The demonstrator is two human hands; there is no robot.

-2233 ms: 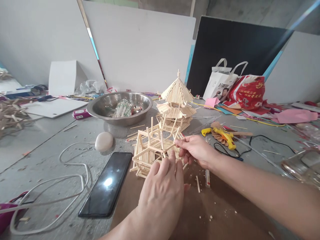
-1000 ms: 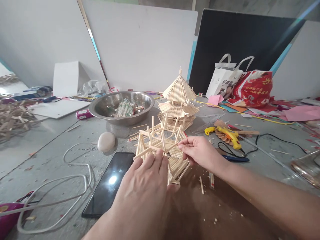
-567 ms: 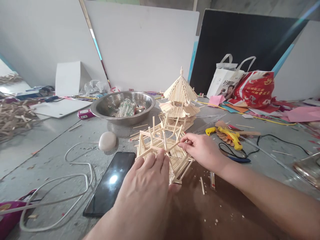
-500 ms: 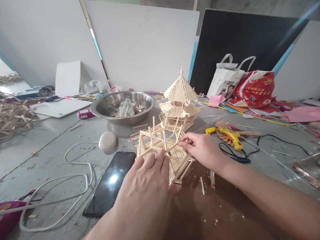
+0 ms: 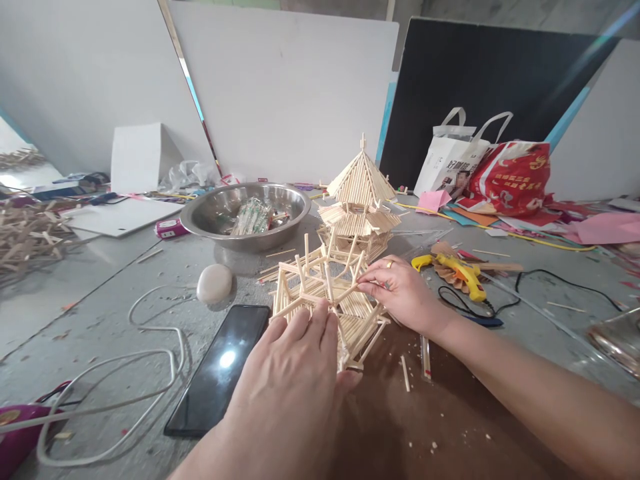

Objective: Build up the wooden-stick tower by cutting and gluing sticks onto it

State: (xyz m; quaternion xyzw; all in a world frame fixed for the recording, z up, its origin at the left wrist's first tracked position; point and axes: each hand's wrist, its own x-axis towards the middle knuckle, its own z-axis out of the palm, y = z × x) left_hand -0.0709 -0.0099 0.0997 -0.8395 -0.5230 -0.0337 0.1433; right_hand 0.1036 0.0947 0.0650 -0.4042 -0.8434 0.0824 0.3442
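Note:
A pale wooden stick framework (image 5: 360,327) with upright posts and a slatted floor stands in front of me. My left hand (image 5: 295,360) is closed around its near left side, the thumb low by the base and the fingers over the top edge. At the right side, my right hand (image 5: 400,293) pinches a thin wooden stick (image 5: 346,293) that lies along the framework's upper edge. Close behind rises a tiered stick pagoda (image 5: 361,180) with a pointed roof. Part of the framework is hidden behind my left hand.
Left of the framework lie a black phone (image 5: 220,367), a white rounded device (image 5: 215,284) and a looped cable (image 5: 175,353). A steel basin (image 5: 200,227) stands behind. A yellow glue gun (image 5: 465,275) with a black cord lies right, before bags (image 5: 510,180). Cut stick bits (image 5: 405,373) dot the brown board.
The fingers of my right hand have spread and shifted slightly, and a ring now shows. My left hand and the framework stay almost where they were.

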